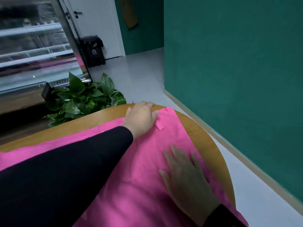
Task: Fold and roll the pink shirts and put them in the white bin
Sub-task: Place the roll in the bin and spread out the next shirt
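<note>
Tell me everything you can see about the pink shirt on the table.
The pink shirt is bright pink woven-looking cloth, spread flat over the round wooden table, its far corner near the table's edge. A small pink tab lies on top near that corner. The left hand rests at its far edge; the right hand presses flat on it. A black sleeve crosses it.

Pink shirt (pixel 144 161) cut off by the left and bottom edges, partly covered by a black sleeve (pixel 62 174). Left hand (pixel 141 120) fingertips hidden past the shirt's far edge; right hand (pixel 185 176) blurred. Table (pixel 196 128) mostly under cloth; glass case (pixel 32 46) contents smeared, unreadable.
</note>
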`<state>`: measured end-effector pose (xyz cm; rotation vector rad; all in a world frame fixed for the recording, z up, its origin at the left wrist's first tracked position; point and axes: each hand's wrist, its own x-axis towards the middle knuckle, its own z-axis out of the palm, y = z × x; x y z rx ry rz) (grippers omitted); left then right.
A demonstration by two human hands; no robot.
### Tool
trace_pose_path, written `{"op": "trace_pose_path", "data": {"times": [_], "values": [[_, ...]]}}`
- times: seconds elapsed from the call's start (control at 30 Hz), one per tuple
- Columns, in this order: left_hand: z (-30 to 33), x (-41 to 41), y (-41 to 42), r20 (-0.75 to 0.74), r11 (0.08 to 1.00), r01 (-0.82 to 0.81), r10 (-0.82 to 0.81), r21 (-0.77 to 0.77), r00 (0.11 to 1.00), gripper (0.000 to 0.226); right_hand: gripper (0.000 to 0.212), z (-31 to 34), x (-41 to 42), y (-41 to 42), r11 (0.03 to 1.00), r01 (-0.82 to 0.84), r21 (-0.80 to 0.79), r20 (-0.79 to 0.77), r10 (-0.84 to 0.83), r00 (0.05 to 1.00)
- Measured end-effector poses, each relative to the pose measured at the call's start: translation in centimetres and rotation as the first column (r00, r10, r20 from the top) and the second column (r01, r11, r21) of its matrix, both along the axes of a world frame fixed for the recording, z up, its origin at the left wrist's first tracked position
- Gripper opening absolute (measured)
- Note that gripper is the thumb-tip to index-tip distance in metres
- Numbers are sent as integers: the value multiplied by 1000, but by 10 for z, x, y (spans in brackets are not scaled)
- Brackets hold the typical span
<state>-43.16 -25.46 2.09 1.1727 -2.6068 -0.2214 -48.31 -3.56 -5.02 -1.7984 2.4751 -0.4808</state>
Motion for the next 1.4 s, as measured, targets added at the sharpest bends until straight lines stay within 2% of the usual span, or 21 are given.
{"op": "trace_pose_path", "data": {"times": [0.1,0.2,0.33,0.4,0.47,0.53,0.57,0.63,0.67,0.73,0.77,0.8,0.87,0.93,1.0,1.03,1.1,1.2,1.4], "values": [[9,-34,-20,212,982,65,-103,179,972,58,57,3,4,4,1000,14,-20,24,-14,1000],[6,-50,-35,355,942,95,-213,322,910,51,56,5,3,0,998,46,-51,91,-41,995],[17,-46,-44,491,926,146,-313,349,813,42,54,0,2,-3,996,11,-92,72,-5,997],[21,-45,-51,403,904,178,-341,389,850,32,54,-4,2,-3,982,2,-190,36,5,999],[22,-47,-58,141,867,221,-312,447,939,21,60,-6,2,-4,947,-34,-321,-25,28,999],[21,-52,-62,-93,851,243,-227,464,970,21,59,-2,7,-6,883,-121,-453,-121,73,990],[17,-55,-62,-148,861,234,-187,451,971,25,60,-2,10,-6,864,-165,-475,-172,92,981],[3,-60,-61,-159,892,192,-138,410,978,25,61,-12,20,-7,864,-196,-464,-224,100,969],[-7,-63,-62,-156,900,171,-117,402,981,27,55,-21,24,-6,864,-199,-462,-244,92,965],[-26,-66,-65,-173,903,130,-63,409,983,33,27,-40,26,-4,837,-197,-511,-287,50,957],[-34,-67,-66,-174,909,103,-34,405,984,34,20,-45,25,0,841,-187,-508,-289,38,956],[-37,-67,-67,-174,920,84,-18,383,985,34,24,-48,24,3,854,-194,-483,-293,51,955],[-39,-67,-65,-123,961,54,-21,273,992,28,50,-48,23,11,895,-212,-392,-269,109,957],[-35,-63,-58,-71,1000,21,-20,12,997,20,66,-39,23,17,933,-222,-285,-220,161,962],[-26,-58,-44,-157,977,29,-64,-211,986,17,69,-32,20,20,947,-233,-221,-182,195,964],[-21,-55,-33,-223,964,70,-129,-255,966,15,69,-29,19,23,954,-231,-192,-156,202,967],[-16,-41,-11,-277,935,227,-302,-272,912,15,70,-26,12,24,954,-246,-171,-136,224,965],[-28,2,10,-131,868,432,-471,-245,872,25,69,-22,-6,26,949,-287,-132,-139,269,953],[-26,150,34,-21,919,379,-383,-109,923,42,69,8,-51,22,916,-391,88,-132,400,907]]}}
